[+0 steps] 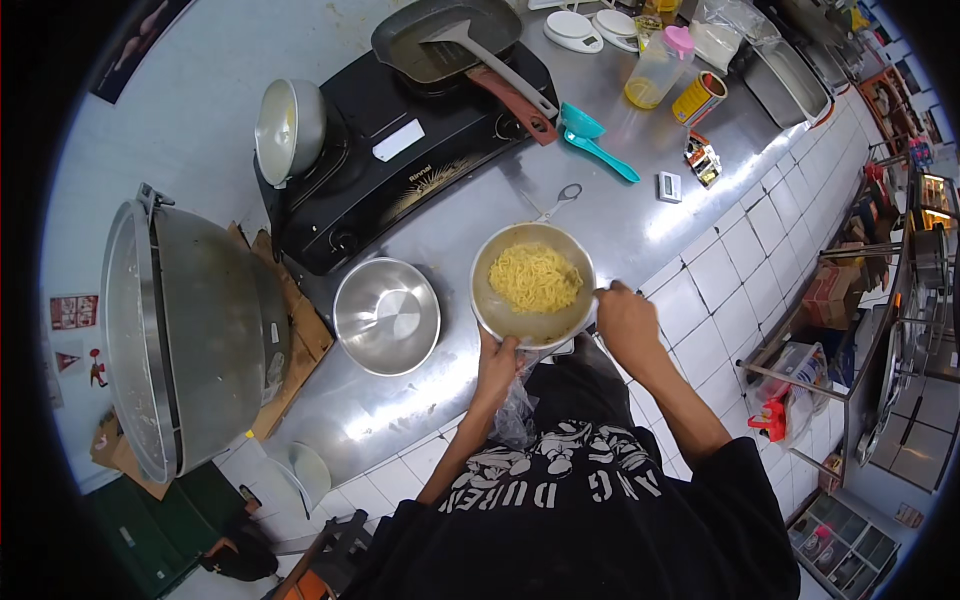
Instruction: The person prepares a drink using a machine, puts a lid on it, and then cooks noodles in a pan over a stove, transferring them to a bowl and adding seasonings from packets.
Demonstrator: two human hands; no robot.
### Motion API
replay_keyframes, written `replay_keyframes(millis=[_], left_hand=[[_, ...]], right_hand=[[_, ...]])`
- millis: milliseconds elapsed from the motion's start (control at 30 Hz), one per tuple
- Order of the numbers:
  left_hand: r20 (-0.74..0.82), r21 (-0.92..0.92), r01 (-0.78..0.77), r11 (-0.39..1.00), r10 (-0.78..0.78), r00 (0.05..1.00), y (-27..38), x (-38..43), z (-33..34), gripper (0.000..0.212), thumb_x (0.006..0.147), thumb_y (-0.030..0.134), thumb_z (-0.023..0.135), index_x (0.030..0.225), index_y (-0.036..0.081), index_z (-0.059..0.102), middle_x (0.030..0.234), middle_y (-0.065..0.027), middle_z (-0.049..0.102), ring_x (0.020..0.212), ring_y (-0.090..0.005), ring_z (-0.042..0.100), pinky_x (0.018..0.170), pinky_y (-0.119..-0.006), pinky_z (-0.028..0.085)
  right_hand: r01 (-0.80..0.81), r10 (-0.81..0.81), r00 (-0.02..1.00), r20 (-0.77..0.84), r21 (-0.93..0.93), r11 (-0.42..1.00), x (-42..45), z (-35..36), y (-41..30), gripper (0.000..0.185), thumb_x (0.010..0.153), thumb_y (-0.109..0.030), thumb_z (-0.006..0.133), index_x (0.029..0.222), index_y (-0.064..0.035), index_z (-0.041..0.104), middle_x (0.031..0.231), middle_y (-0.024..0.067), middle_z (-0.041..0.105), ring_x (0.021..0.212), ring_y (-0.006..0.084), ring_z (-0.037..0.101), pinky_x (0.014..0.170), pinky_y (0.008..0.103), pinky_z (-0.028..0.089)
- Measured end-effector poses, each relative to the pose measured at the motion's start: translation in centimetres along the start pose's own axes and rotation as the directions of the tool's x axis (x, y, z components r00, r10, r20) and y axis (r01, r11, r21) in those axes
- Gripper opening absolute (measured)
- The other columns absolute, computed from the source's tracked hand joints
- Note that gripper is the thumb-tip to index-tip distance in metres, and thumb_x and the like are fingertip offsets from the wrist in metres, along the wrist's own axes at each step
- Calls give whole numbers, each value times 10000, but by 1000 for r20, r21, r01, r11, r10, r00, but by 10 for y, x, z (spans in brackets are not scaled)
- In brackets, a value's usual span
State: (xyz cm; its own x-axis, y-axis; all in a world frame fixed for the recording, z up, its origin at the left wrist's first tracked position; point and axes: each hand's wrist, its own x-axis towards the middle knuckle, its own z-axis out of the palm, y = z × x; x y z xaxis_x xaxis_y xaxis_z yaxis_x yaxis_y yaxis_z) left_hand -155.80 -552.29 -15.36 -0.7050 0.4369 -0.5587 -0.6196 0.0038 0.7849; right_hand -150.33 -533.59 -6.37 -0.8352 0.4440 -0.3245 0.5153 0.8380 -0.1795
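A round metal bowl [501, 319] of yellow noodles [535, 277] is held tilted at the counter's front edge, in front of my body. My left hand [499, 367] grips its near-left rim, thumb on the edge. Crumpled clear plastic [516, 416] hangs just below that hand. My right hand [628, 322] is a closed fist against the bowl's right side; the part inside the fist is hidden. An empty stainless steel bowl [386, 315] stands to the left. Metal scissors [568, 195] lie behind the noodle bowl, partly covered by it.
A black gas stove [420, 180] carries a grill pan [420, 52] with a spatula and a pot [292, 135]. Far left stands a large metal vessel [217, 322]. A teal strainer [600, 154], timer [670, 187], can [700, 98] and jug [656, 71] sit along the counter [480, 184].
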Motion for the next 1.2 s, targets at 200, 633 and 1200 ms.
replay_keyframes(millis=[200,633,1200], left_hand=[[33,80,43,996,-46,998,0,-4,2,640,877,-18,387,1420,160,98,1202,-124,480,884,-146,594,499,-190,461],[17,-3,10,1000,-10,1000,16,-3,15,642,849,-64,397,1419,72,135,1318,-157,408,1177,-244,461,895,-329,467],[47,10,104,995,-104,993,7,1,6,599,879,-8,403,1412,102,154,1248,-134,465,1041,-195,539,737,-267,495]], right_hand=[[18,-42,999,28,588,809,14,18,4,209,799,-97,524,912,-9,676,804,235,639,746,365,637,711,414,515],[-7,22,999,-42,328,945,5,18,-1,209,799,-88,527,930,-4,666,792,241,627,742,394,620,693,437,510],[-51,61,998,-27,268,962,7,18,4,195,786,-82,536,889,9,675,822,229,641,756,367,634,733,414,510]])
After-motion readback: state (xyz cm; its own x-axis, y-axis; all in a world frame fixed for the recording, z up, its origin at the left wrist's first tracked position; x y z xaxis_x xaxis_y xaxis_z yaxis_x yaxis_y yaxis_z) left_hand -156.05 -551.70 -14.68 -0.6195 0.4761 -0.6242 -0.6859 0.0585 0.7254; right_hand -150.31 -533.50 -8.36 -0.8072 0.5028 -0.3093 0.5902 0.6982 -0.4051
